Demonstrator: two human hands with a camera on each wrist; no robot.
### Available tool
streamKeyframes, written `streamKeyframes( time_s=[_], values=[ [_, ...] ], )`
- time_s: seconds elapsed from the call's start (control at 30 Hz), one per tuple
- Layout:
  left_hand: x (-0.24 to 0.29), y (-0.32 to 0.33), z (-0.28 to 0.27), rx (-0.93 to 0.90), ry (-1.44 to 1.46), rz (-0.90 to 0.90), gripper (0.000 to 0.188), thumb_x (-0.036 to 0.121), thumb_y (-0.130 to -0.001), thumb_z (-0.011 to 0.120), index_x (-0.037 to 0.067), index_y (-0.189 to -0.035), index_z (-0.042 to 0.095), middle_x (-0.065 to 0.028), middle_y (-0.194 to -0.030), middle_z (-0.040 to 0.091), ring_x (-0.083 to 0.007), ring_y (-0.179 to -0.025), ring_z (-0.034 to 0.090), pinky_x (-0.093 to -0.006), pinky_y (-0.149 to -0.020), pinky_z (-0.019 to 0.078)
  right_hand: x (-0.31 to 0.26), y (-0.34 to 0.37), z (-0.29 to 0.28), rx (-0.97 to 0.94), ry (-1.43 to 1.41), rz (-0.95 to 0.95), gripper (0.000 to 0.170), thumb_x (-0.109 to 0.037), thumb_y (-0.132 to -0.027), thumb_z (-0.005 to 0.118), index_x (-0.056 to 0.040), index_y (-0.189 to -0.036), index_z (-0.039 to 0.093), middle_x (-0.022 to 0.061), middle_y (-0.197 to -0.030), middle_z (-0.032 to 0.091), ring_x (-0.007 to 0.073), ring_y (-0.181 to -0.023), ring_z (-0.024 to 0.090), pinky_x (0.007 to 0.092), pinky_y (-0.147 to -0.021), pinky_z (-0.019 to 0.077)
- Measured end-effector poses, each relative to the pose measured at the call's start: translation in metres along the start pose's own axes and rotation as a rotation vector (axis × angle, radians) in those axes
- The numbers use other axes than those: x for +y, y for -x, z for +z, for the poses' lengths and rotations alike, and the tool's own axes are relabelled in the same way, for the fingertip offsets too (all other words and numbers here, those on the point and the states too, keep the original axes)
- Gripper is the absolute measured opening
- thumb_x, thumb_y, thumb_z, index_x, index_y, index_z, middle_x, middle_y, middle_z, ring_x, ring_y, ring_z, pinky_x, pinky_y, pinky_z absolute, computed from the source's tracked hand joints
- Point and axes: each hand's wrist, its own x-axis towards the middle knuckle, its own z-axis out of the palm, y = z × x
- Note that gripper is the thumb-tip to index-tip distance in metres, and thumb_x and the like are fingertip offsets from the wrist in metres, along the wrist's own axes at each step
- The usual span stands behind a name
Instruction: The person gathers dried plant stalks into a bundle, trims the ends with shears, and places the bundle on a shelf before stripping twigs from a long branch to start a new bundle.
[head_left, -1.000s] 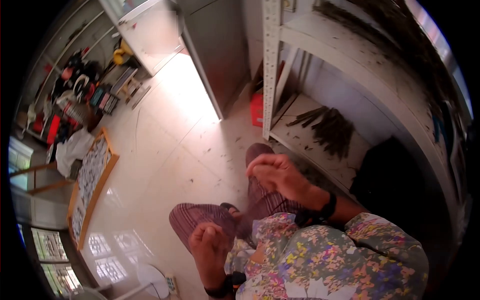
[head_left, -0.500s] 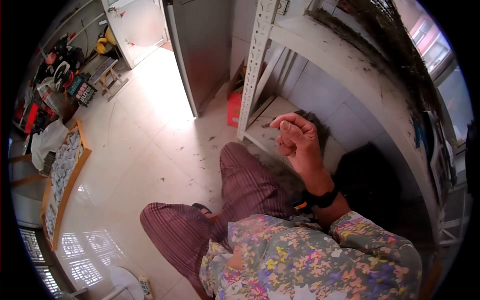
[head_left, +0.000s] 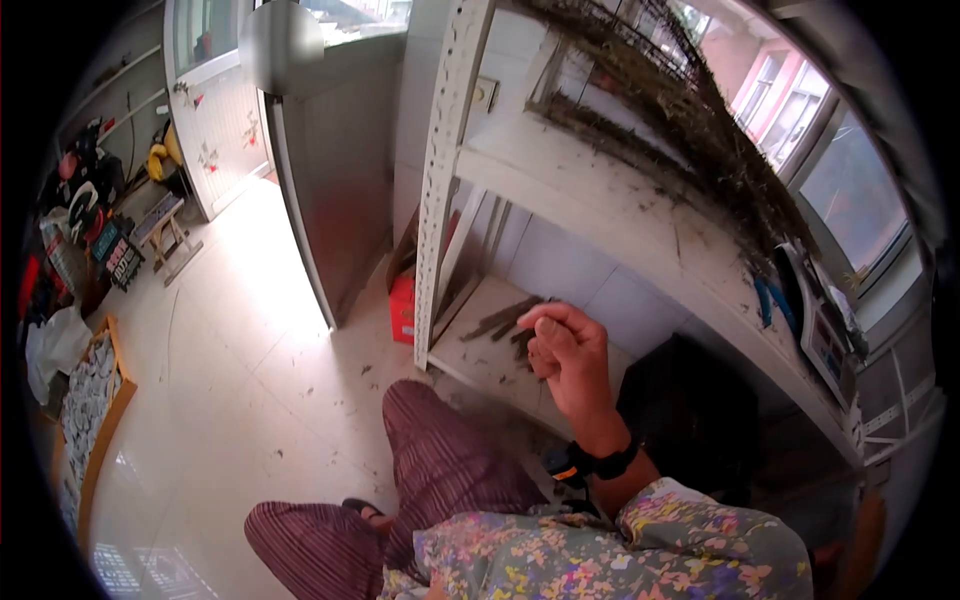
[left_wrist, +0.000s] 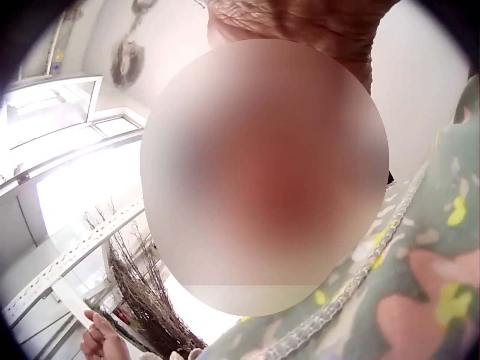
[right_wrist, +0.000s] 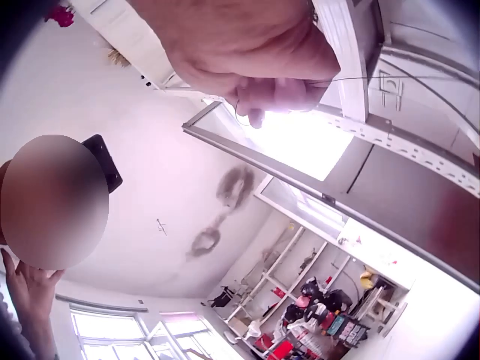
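My right hand [head_left: 572,365] is raised in front of the shelf, its fingers curled and thumb against the index finger. In the right wrist view, that hand pinches a thin dark thread [right_wrist: 390,77] that trails off to the right, with a small loop below the fingertips. My left hand is out of the head view. In the right wrist view the left hand [right_wrist: 34,296] is up at the blurred head, fingers spread and fairly straight. Only the heel of the left hand [left_wrist: 300,19] shows at the top of the left wrist view.
A white metal shelf [head_left: 600,190] on the right carries dry twigs [head_left: 680,130] on top and dark sticks [head_left: 495,320] below. A black bag [head_left: 690,415] sits under it. A grey door [head_left: 340,170] stands ahead, and a wooden-framed tray [head_left: 122,385] lies at left.
The left hand has risen from the lap out of the head view. My right hand has lifted off the knee and stays raised. The view has turned up and to the right.
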Motion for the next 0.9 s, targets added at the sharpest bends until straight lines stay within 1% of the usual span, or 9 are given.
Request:
streamKeyframes(
  time_s=[0.13, 0.17, 0.27, 0.37, 0.57, 0.67, 0.77, 0.87, 0.9],
  values=[
    [-0.013, -0.001, 0.002, -0.016, 0.055, -0.073, 0.044, 0.046, -0.088, 0.049, 0.023, -0.126, 0.051, -0.0084, -0.146, 0.024, -0.0328, -0.133, 0.026, -0.0604, -0.106, 0.0142, -0.017, -0.007, -0.021, 0.103, 0.188, -0.162, 0.015, -0.011, -0.089, 0.055, 0.0009, -0.093, 0.063, -0.0067, -0.057, 0.042, 0.0011, -0.047, 0.029, 0.0206, -0.043, 0.0221],
    [-0.015, -0.001, 0.002, -0.019, 0.063, -0.089, 0.044, 0.046, -0.088, 0.049, 0.023, -0.126, 0.051, -0.0085, -0.146, 0.024, -0.0328, -0.133, 0.026, -0.0605, -0.106, 0.0141, -0.025, -0.007, -0.024, 0.161, 0.274, -0.214, 0.013, -0.009, -0.089, 0.056, 0.0010, -0.092, 0.063, -0.0062, -0.060, 0.045, 0.0011, -0.050, 0.032, 0.0193, -0.045, 0.0252],
    [-0.019, -0.002, -0.001, -0.036, 0.088, -0.144, 0.044, 0.045, -0.088, 0.049, 0.023, -0.125, 0.052, -0.0088, -0.146, 0.024, -0.0328, -0.133, 0.026, -0.0605, -0.106, 0.0141, -0.052, -0.013, -0.037, 0.258, 0.609, -0.425, 0.011, -0.009, -0.088, 0.057, 0.0003, -0.089, 0.063, -0.0052, -0.062, 0.048, 0.0021, -0.053, 0.036, 0.0184, -0.048, 0.0293],
    [-0.027, -0.006, -0.002, -0.052, 0.119, -0.190, 0.044, 0.045, -0.088, 0.049, 0.023, -0.125, 0.052, -0.0091, -0.146, 0.024, -0.0328, -0.133, 0.026, -0.0605, -0.106, 0.0141, -0.070, -0.032, -0.063, 0.345, 0.831, -0.634, 0.011, -0.009, -0.088, 0.057, 0.0002, -0.088, 0.062, -0.0034, -0.063, 0.049, 0.0040, -0.055, 0.039, 0.0195, -0.050, 0.0329],
    [-0.045, -0.017, -0.003, -0.089, 0.213, -0.291, 0.043, 0.044, -0.088, 0.049, 0.022, -0.125, 0.052, -0.0097, -0.146, 0.024, -0.0328, -0.133, 0.026, -0.0606, -0.106, 0.0141, -0.097, -0.065, -0.118, 0.497, 1.159, -0.685, 0.015, -0.012, -0.088, 0.057, 0.0022, -0.088, 0.061, 0.0016, -0.057, 0.050, 0.0071, -0.052, 0.041, 0.0249, -0.048, 0.0352],
    [-0.051, -0.019, -0.006, -0.115, 0.249, -0.323, 0.043, 0.044, -0.088, 0.049, 0.022, -0.125, 0.052, -0.0100, -0.146, 0.024, -0.0328, -0.133, 0.026, -0.0606, -0.106, 0.0140, -0.097, -0.080, -0.150, 0.546, 1.260, -0.558, 0.019, -0.016, -0.088, 0.056, 0.0022, -0.087, 0.061, 0.0023, -0.056, 0.052, 0.0083, -0.051, 0.042, 0.0269, -0.047, 0.0362],
    [-0.056, -0.021, -0.006, -0.127, 0.280, -0.346, 0.043, 0.044, -0.088, 0.049, 0.022, -0.125, 0.052, -0.0103, -0.146, 0.025, -0.0328, -0.133, 0.026, -0.0607, -0.106, 0.0140, -0.096, -0.096, -0.174, 0.521, 1.155, -0.476, 0.021, -0.018, -0.088, 0.055, 0.0018, -0.087, 0.062, 0.0023, -0.058, 0.053, 0.0093, -0.053, 0.044, 0.0285, -0.050, 0.0380],
    [-0.065, -0.024, -0.007, -0.143, 0.339, -0.368, 0.043, 0.044, -0.088, 0.049, 0.022, -0.125, 0.052, -0.0106, -0.145, 0.025, -0.0328, -0.133, 0.027, -0.0607, -0.106, 0.0140, -0.093, -0.107, -0.184, 0.455, 1.101, -0.529, 0.020, -0.018, -0.088, 0.057, 0.0014, -0.087, 0.062, 0.0031, -0.061, 0.054, 0.0094, -0.055, 0.044, 0.0299, -0.053, 0.0397],
    [-0.068, -0.025, -0.007, -0.149, 0.364, -0.377, 0.043, 0.043, -0.088, 0.049, 0.021, -0.125, 0.052, -0.0107, -0.145, 0.025, -0.0328, -0.133, 0.027, -0.0607, -0.106, 0.0140, -0.095, -0.106, -0.184, 0.451, 1.084, -0.513, 0.020, -0.018, -0.088, 0.057, 0.0014, -0.087, 0.062, 0.0033, -0.062, 0.054, 0.0090, -0.057, 0.044, 0.0299, -0.054, 0.0399]
  ],
)
